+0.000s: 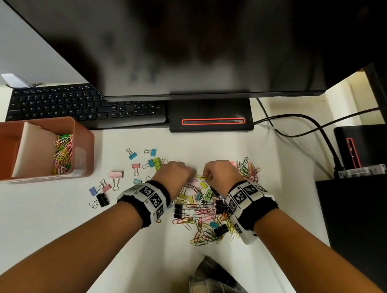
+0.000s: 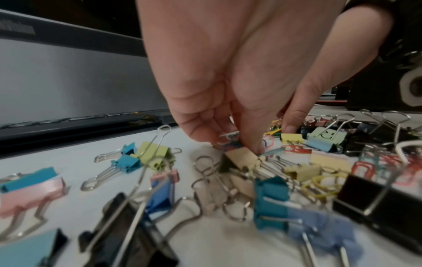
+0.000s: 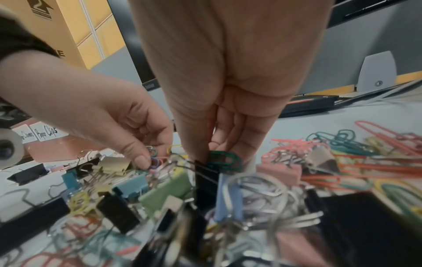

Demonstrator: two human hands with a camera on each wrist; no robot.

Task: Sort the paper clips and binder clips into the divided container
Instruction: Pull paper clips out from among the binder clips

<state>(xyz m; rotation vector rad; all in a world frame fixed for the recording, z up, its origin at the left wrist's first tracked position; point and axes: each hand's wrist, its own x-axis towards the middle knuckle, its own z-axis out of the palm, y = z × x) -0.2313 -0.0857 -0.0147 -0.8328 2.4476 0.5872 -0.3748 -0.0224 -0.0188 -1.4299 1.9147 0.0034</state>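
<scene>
A terracotta divided container (image 1: 85, 159) stands at the left; its right compartment holds coloured paper clips (image 1: 62, 154), and its left one looks empty. A mixed pile of paper clips and binder clips (image 1: 204, 212) lies mid-desk. Loose binder clips (image 1: 116, 175) are scattered between pile and container. My left hand (image 1: 186, 172) (image 2: 237, 142) is down at the pile's far edge, fingers curled, pinching a few paper clips. My right hand (image 1: 208, 175) (image 3: 219, 157) is close beside it and pinches green paper clips (image 3: 224, 160). A yellow clip (image 1: 202, 177) shows between the hands.
A black keyboard (image 1: 84, 106) and a monitor base (image 1: 212, 117) lie behind the clips, under a big monitor (image 1: 175, 37). Cables (image 1: 309, 125) run at the back right. A black box (image 1: 360, 211) borders the desk on the right. The container carries handwritten labels (image 3: 46, 133).
</scene>
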